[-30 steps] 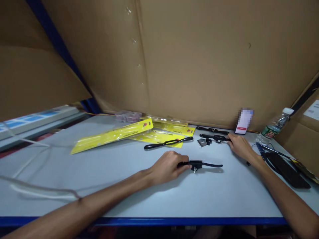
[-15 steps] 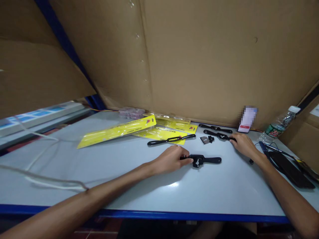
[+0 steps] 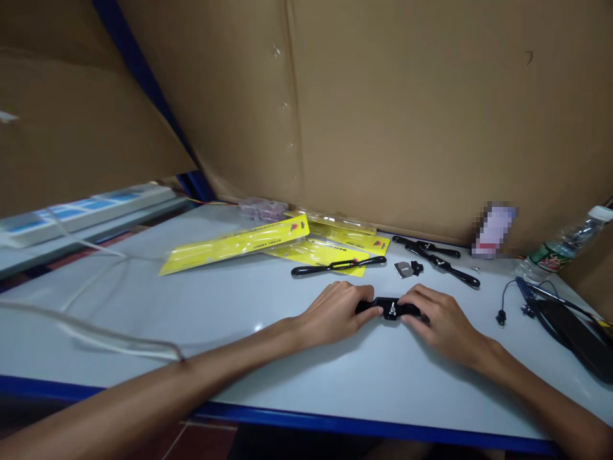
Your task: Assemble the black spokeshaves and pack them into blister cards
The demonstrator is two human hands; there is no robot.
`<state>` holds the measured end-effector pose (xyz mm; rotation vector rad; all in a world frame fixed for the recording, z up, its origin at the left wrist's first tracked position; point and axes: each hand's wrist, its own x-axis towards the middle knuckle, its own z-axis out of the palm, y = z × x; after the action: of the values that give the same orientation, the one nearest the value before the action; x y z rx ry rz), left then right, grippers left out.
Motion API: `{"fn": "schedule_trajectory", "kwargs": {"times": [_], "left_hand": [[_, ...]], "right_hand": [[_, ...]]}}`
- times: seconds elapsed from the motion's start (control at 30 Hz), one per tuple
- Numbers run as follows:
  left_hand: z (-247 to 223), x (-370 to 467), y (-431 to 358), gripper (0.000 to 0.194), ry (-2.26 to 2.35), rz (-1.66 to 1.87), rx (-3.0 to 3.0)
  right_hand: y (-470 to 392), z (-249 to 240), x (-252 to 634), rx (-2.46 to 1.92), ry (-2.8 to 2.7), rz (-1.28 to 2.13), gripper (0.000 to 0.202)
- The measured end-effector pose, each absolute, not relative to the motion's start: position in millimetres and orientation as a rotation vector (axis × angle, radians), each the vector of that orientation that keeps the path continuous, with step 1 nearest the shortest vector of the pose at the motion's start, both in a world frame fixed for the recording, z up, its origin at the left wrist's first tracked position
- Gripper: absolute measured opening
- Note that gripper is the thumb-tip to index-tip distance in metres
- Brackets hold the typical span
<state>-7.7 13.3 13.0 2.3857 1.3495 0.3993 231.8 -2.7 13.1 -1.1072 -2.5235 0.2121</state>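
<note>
A black spokeshave with a silver screw at its middle is held level just over the near part of the table. My left hand is closed round its left handle, and my right hand grips the right handle. Behind my hands lies a bare black spokeshave body with an open slot. A loose grey blade rests beside a small black cap. Farther right, one assembled black spokeshave overlaps another spokeshave.
Yellow blister packs lie at the back left, near a pinkish plastic box. A phone leans on the cardboard wall. To the right are a water bottle, earphones and a dark flat case. White cables cross the left side.
My right hand has let go of the spokeshave at the back right and come nearer, taking the right handle of the one in my left hand. The view has shifted slightly.
</note>
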Motion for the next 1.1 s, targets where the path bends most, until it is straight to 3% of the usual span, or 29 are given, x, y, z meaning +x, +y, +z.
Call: {"fn": "schedule_trajectory", "kwargs": {"times": [0.3,0.53,0.9,1.1], "left_hand": [[-0.2,-24.3,11.0,0.021,0.995,0.669,2.480],[-4.1,-27.4,12.6,0.040,0.785,0.735,2.465],[2.4,-27.4,12.6,0.040,0.780,0.728,2.356],[-1.6,-27.2,10.9,0.044,0.783,0.731,2.425]], "right_hand": [[0.6,11.6,236.7,-1.093,-2.465,0.379,0.018],[-3.5,7.3,232.5,-1.120,-2.389,0.355,0.019],[-1.8,8.6,232.1,-1.088,-2.325,0.429,0.023],[-4.8,17.6,221.5,-1.176,-2.203,0.534,0.014]]}}
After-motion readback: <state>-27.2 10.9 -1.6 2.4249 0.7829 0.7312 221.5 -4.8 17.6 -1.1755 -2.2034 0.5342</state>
